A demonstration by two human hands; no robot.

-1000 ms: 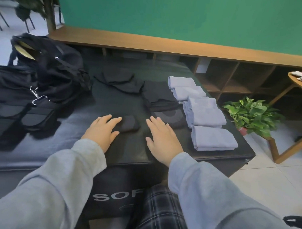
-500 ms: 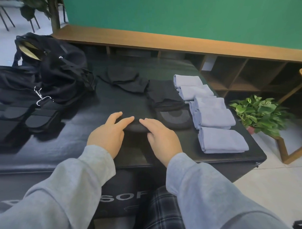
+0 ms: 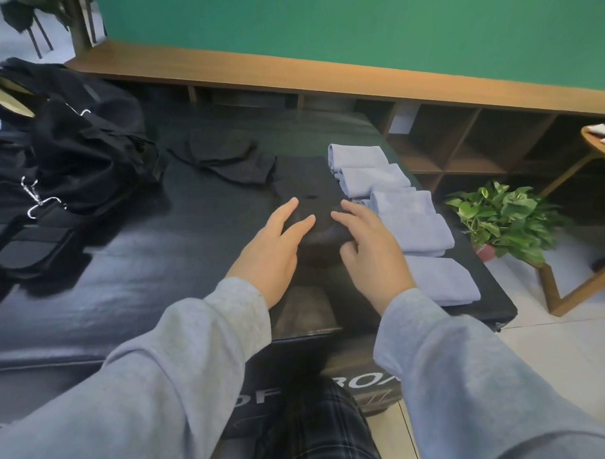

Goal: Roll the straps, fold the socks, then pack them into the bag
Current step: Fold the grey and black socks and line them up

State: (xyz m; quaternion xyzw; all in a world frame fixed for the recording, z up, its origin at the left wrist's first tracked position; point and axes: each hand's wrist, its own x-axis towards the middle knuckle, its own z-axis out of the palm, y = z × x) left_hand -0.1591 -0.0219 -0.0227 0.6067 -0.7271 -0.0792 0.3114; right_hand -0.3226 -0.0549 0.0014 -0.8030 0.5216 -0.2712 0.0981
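— On the left of the dark worktop slumps the black bag, the biggest thing and, by its sag, soft and shapeless; I'd hold its mouth open by the rim when packing.

— And the pale blue folded socks?

— Lined up along the right edge, light and limp, I judge; lift each bundle from underneath so the fold keeps.

— What are the hands on?

— A small dark sock at the middle. The left hand rests flat on it, fingers straight, nothing clasped. The right hand touches its other side, fingers loosely bent; whether that grip pinches cloth, I cannot tell.

— How will it handle?

— Probably light, floppy, a bit stretchy: pinch an edge, press the crease flat.
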